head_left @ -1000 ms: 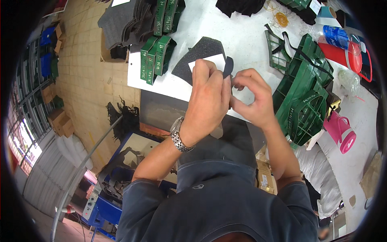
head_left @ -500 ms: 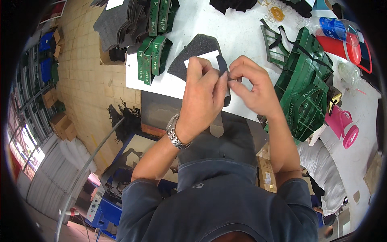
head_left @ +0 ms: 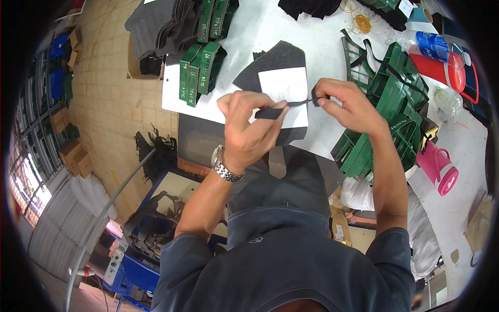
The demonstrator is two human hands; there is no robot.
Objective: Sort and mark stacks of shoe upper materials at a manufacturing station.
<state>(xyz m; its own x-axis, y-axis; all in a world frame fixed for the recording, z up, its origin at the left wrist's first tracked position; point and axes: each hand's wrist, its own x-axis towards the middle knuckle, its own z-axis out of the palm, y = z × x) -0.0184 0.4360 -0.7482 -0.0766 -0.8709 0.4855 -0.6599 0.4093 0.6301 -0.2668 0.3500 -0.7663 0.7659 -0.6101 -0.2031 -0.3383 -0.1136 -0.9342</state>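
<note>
A white counter (head_left: 249, 36) carries stacked green moulds (head_left: 200, 65) at its left end, with grey sheet material (head_left: 156, 23) beyond them. Green plastic frames (head_left: 392, 109) crowd the right side; past them stand a red bottle (head_left: 442, 70), a clear bottle (head_left: 434, 46) and a pink jug (head_left: 439, 166) (lying on its side). Yellow rubber bands (head_left: 358, 18) lie scattered further back.

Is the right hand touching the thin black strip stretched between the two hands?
Touching. The head view shows the right hand pinching one end of the thin black strip between thumb and fingers, while the left hand grips the other end.
</note>
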